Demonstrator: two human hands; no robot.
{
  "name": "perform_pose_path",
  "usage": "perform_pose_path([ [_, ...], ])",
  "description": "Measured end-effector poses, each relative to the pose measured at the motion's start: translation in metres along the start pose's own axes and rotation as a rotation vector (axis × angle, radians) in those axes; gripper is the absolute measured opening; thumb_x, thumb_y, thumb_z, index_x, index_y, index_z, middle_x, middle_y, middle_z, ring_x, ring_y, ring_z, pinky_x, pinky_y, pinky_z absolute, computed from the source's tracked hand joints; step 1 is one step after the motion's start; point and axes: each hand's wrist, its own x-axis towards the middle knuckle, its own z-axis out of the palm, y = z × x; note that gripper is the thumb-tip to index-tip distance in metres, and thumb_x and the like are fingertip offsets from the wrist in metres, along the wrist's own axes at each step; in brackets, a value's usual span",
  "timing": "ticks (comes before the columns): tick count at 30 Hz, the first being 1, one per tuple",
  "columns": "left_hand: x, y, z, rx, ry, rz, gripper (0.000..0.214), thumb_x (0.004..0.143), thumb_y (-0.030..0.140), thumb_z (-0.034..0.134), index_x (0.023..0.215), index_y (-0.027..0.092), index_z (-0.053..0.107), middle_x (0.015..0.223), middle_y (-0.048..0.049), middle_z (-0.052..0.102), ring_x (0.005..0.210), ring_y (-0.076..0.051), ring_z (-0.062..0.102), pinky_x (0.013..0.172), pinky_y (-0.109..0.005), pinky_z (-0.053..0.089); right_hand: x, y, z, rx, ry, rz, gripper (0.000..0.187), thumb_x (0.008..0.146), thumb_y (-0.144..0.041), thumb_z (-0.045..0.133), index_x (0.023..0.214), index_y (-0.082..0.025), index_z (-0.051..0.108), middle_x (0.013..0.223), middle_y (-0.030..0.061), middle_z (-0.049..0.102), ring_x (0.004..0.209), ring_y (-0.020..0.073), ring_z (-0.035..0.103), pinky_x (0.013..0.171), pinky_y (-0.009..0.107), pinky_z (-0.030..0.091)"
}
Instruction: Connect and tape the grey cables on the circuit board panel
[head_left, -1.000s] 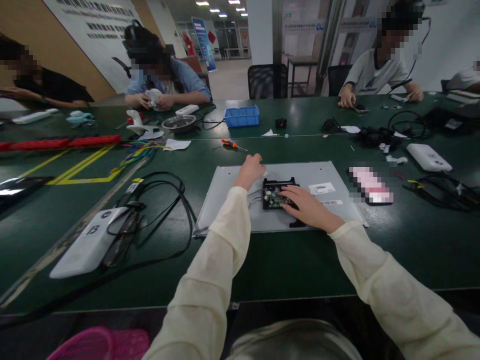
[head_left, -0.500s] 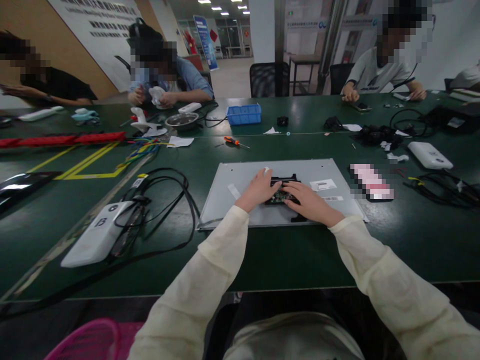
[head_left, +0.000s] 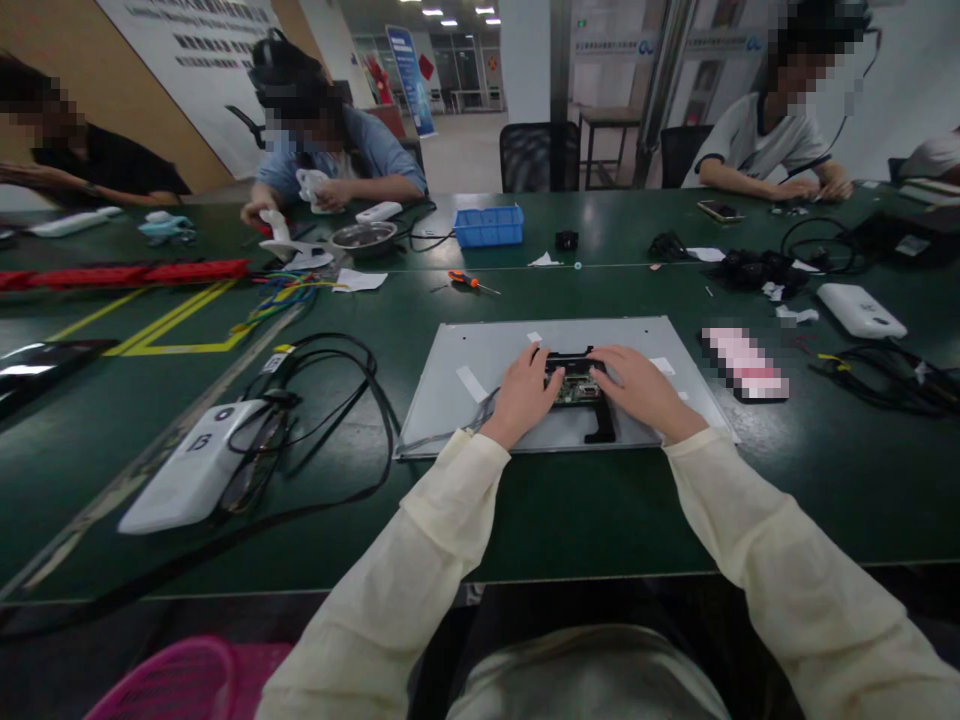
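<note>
A flat grey panel (head_left: 427, 405) lies on the green table in front of me. On its middle sits a black plastic frame (head_left: 600, 425) with a green circuit board (head_left: 576, 388) inside. My left hand (head_left: 523, 395) grips the frame's left side, thumb at the board's edge and fingers at the upper corner. From the right, my right hand (head_left: 639, 388) holds the opposite side, its thumb near the board and its fingers curled over the top edge. Flat grey cables (head_left: 442, 440) run to the panel's left edge, partly under my left hand.
Left of the panel lies a white power bank (head_left: 191, 465) with black cables. To the right are a pink phone (head_left: 742, 362) and another white power bank (head_left: 860, 310). An orange screwdriver (head_left: 469, 281) and a blue basket (head_left: 488, 227) stand beyond. Co-workers sit across the table.
My fingers have shifted from over the circuit board to the sides of the black frame, uncovering more of the board. Across the table, a co-worker's hand has left a phone.
</note>
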Motion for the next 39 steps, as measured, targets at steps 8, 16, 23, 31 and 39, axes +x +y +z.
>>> perform_pose_path([
  [8, 0.002, -0.003, -0.002, -0.122, 0.035, -0.023, 0.041, 0.099, 0.039, 0.031, 0.124, 0.014, 0.051, 0.138, -0.0143, 0.048, 0.128, -0.024, 0.046, 0.109, -0.039, 0.037, -0.002, 0.017, 0.009, -0.034, 0.037, 0.089, 0.044, 0.095, -0.041, 0.039, 0.126, -0.014, 0.056, 0.128, 0.0136, 0.059, 0.121, 0.0263, 0.052, 0.106, 0.044, 0.040],
  [16, 0.001, -0.002, -0.005, -0.106, 0.036, -0.011, 0.040, 0.100, 0.039, 0.029, 0.118, 0.014, 0.054, 0.136, -0.0129, 0.050, 0.126, -0.023, 0.048, 0.108, -0.037, 0.038, -0.003, 0.033, -0.004, -0.113, 0.008, 0.144, 0.043, 0.091, -0.036, 0.047, 0.128, -0.015, 0.055, 0.131, 0.0150, 0.057, 0.124, 0.0290, 0.050, 0.104, 0.048, 0.040],
  [23, 0.001, -0.002, -0.007, -0.059, 0.003, 0.012, 0.042, 0.100, 0.040, 0.028, 0.113, 0.015, 0.059, 0.137, -0.0123, 0.049, 0.127, -0.023, 0.048, 0.107, -0.036, 0.039, -0.009, 0.059, -0.027, -0.066, -0.154, 0.257, 0.034, 0.077, -0.027, 0.065, 0.109, -0.014, 0.068, 0.109, 0.0136, 0.068, 0.098, 0.0255, 0.064, 0.091, 0.040, 0.049],
  [31, 0.000, -0.003, -0.005, -0.034, 0.014, 0.026, 0.041, 0.099, 0.040, 0.030, 0.116, 0.014, 0.058, 0.138, -0.0134, 0.048, 0.127, -0.023, 0.048, 0.107, -0.036, 0.038, -0.007, 0.053, -0.025, -0.011, -0.119, 0.328, 0.016, 0.081, -0.027, 0.060, 0.087, -0.018, 0.072, 0.087, 0.0074, 0.073, 0.080, 0.0208, 0.067, 0.077, 0.034, 0.051],
  [39, 0.000, -0.001, -0.007, -0.040, 0.002, 0.011, 0.041, 0.099, 0.039, 0.031, 0.120, 0.014, 0.055, 0.140, -0.0134, 0.047, 0.128, -0.023, 0.046, 0.107, -0.037, 0.039, -0.010, 0.064, -0.025, -0.164, 0.009, 0.426, 0.024, 0.086, -0.030, 0.053, 0.093, -0.017, 0.071, 0.093, 0.0113, 0.070, 0.085, 0.0256, 0.065, 0.077, 0.039, 0.051],
])
